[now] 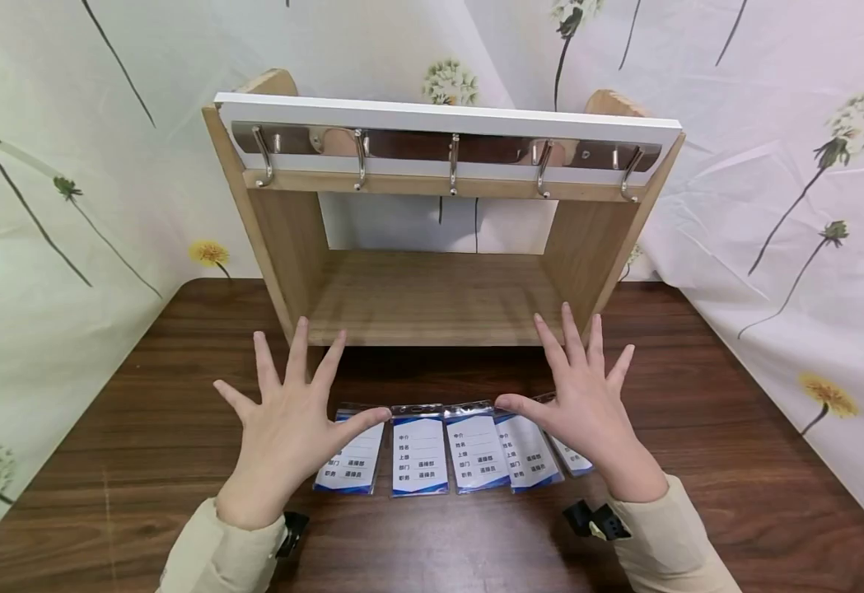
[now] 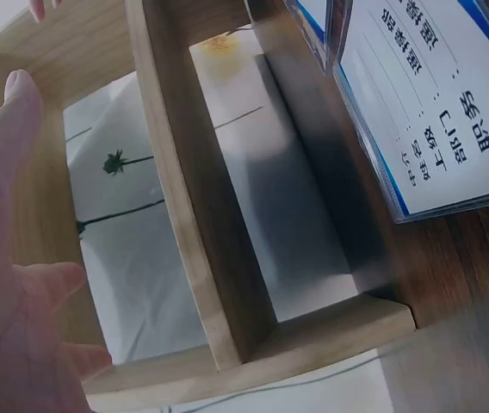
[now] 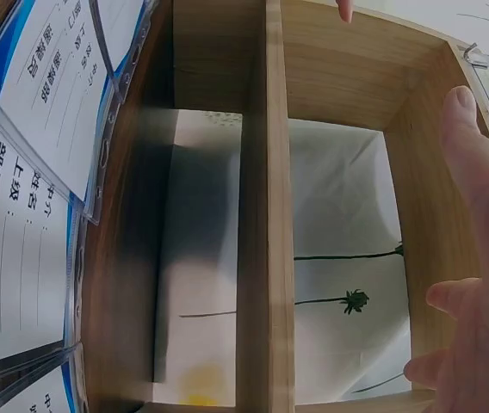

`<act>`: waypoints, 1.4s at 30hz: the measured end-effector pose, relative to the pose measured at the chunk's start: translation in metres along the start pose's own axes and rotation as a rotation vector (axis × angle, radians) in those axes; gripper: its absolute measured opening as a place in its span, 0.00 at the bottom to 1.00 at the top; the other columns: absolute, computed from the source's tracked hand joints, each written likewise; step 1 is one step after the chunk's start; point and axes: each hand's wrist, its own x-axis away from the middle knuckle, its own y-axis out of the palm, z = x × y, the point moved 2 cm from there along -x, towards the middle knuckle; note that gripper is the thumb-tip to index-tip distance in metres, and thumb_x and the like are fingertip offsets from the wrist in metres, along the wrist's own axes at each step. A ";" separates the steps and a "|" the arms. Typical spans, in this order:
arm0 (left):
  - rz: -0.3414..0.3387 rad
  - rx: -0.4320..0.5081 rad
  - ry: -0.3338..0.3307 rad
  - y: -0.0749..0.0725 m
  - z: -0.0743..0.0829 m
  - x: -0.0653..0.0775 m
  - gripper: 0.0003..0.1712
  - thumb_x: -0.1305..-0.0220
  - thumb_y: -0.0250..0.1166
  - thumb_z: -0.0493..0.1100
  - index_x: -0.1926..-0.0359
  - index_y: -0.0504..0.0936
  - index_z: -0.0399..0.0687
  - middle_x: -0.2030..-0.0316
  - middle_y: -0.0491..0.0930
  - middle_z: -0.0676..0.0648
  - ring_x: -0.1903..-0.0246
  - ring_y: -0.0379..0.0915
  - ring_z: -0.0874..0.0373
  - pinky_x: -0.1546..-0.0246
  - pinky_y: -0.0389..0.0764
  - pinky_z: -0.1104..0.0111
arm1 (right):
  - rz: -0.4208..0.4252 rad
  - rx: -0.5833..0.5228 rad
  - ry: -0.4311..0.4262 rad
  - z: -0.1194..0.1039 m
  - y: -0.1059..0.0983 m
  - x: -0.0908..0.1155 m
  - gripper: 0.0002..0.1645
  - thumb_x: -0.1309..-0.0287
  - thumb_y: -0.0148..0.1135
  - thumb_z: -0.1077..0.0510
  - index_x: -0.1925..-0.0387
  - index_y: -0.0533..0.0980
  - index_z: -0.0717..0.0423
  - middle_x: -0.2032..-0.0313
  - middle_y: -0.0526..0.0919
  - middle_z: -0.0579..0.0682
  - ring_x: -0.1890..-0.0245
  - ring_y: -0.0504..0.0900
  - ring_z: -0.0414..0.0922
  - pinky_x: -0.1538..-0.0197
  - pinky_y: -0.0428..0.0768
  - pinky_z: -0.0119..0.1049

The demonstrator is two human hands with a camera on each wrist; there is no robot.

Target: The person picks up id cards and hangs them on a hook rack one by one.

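Observation:
Both hands hover palm down with fingers spread and hold nothing. My left hand [image 1: 287,428] is above the left end of a row of badge holders, its thumb overlapping the leftmost badge [image 1: 353,461] in the head view. My right hand [image 1: 595,403] is over the row's right end and partly hides the last badge [image 1: 574,459]. Between them lie more clear-sleeved name badges [image 1: 420,457] with white cards, blue corners and printed text. Some on the right overlap, as the right wrist view also shows. Behind the fingertips stands a wooden rack [image 1: 439,296] with a metal hook strip [image 1: 417,147].
Several silver hooks [image 1: 454,165] line the strip on the rack's white top board [image 1: 439,111], with nothing hanging from them. The rack's lower shelf is bare wood. A dark wooden table [image 1: 142,461] carries everything, and a dandelion-print cloth [image 1: 772,165] surrounds it on three sides.

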 end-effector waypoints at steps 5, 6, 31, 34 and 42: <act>-0.012 0.003 -0.007 -0.002 -0.001 0.000 0.60 0.52 0.57 0.84 0.23 0.54 0.62 0.21 0.37 0.40 0.26 0.19 0.27 0.49 0.26 0.17 | -0.014 -0.035 -0.002 0.000 -0.002 0.001 0.65 0.51 0.62 0.23 0.21 0.42 0.37 0.21 0.32 0.50 0.23 0.23 0.62 0.35 0.23 0.75; -0.017 0.004 -0.009 -0.003 -0.001 0.000 0.60 0.51 0.56 0.84 0.23 0.53 0.63 0.21 0.36 0.40 0.26 0.19 0.28 0.49 0.25 0.17 | -0.015 -0.047 -0.004 0.000 -0.003 0.001 0.65 0.51 0.63 0.24 0.21 0.42 0.37 0.21 0.32 0.50 0.23 0.23 0.62 0.35 0.23 0.75; 0.085 0.150 -0.007 -0.021 -0.011 -0.006 0.59 0.46 0.62 0.75 0.22 0.50 0.55 0.22 0.44 0.41 0.25 0.32 0.30 0.39 0.42 0.23 | -0.016 -0.436 -0.041 0.023 -0.013 0.003 0.50 0.40 0.66 0.46 0.24 0.53 0.54 0.23 0.50 0.60 0.23 0.37 0.66 0.31 0.39 0.73; 0.143 0.176 0.015 -0.028 -0.012 -0.010 0.58 0.45 0.63 0.74 0.23 0.52 0.52 0.23 0.49 0.39 0.25 0.36 0.30 0.36 0.44 0.26 | -0.017 -0.450 -0.002 0.030 -0.012 0.003 0.47 0.38 0.65 0.47 0.25 0.55 0.57 0.24 0.52 0.59 0.23 0.41 0.65 0.29 0.47 0.70; 0.305 0.243 0.050 -0.047 -0.015 -0.019 0.55 0.45 0.67 0.69 0.25 0.57 0.50 0.26 0.58 0.42 0.28 0.49 0.34 0.39 0.56 0.31 | -0.015 -0.483 0.130 0.049 -0.005 0.002 0.42 0.35 0.61 0.43 0.27 0.60 0.56 0.27 0.60 0.60 0.26 0.53 0.62 0.31 0.55 0.66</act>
